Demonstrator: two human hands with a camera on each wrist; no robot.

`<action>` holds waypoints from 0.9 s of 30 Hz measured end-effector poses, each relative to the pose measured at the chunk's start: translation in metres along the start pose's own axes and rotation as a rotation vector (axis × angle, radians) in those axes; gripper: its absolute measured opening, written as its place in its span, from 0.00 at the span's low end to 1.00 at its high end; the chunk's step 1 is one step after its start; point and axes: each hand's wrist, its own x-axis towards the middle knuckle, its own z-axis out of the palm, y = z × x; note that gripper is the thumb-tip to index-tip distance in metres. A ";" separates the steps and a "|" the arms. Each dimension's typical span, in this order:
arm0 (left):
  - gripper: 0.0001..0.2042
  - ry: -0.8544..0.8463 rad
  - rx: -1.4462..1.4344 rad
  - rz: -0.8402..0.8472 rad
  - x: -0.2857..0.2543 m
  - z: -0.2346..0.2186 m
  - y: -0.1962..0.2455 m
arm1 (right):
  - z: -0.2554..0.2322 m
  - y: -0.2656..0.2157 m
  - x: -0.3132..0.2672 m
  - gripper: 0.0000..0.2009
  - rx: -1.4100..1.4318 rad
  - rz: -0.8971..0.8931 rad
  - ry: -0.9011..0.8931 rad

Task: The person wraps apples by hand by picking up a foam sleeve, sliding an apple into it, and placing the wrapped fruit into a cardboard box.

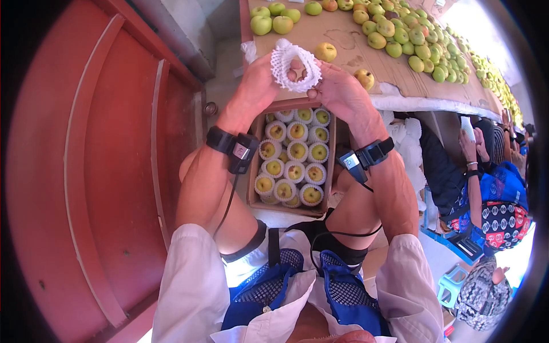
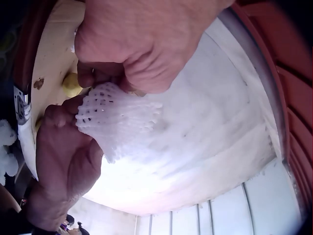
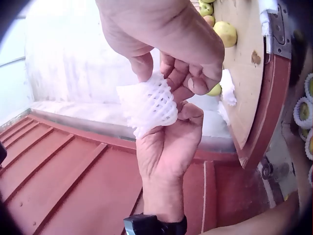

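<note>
A white foam net sleeve is held up between both hands above the box, its mouth stretched into a ring. My left hand grips its left side, and my right hand pinches the right side. Seen from the left wrist, the netting flares out below the fingers, and no apple shows inside it. Fingertips of both hands reach into the opening at the rim in the right wrist view, where the net hangs between them. Below the hands, a cardboard box holds rows of apples in similar foam nets.
A cardboard-covered table stands ahead, with a large pile of apples at right and several green ones at left. Two yellow apples lie near its front edge. A red metal door rises at left. Other people sit at right.
</note>
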 end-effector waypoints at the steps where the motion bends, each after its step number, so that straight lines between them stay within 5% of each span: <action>1: 0.14 0.006 -0.033 0.003 -0.001 0.001 0.001 | -0.001 0.001 0.000 0.13 0.026 -0.013 -0.025; 4: 0.14 -0.046 -0.058 -0.017 0.004 -0.013 -0.004 | -0.005 0.002 0.001 0.14 0.097 -0.031 -0.109; 10: 0.16 0.123 -0.068 -0.062 -0.003 0.009 0.000 | -0.005 0.000 0.001 0.14 0.076 -0.111 -0.046; 27: 0.17 0.138 -0.221 -0.203 -0.001 0.001 -0.009 | -0.002 0.002 0.002 0.16 0.056 -0.200 0.175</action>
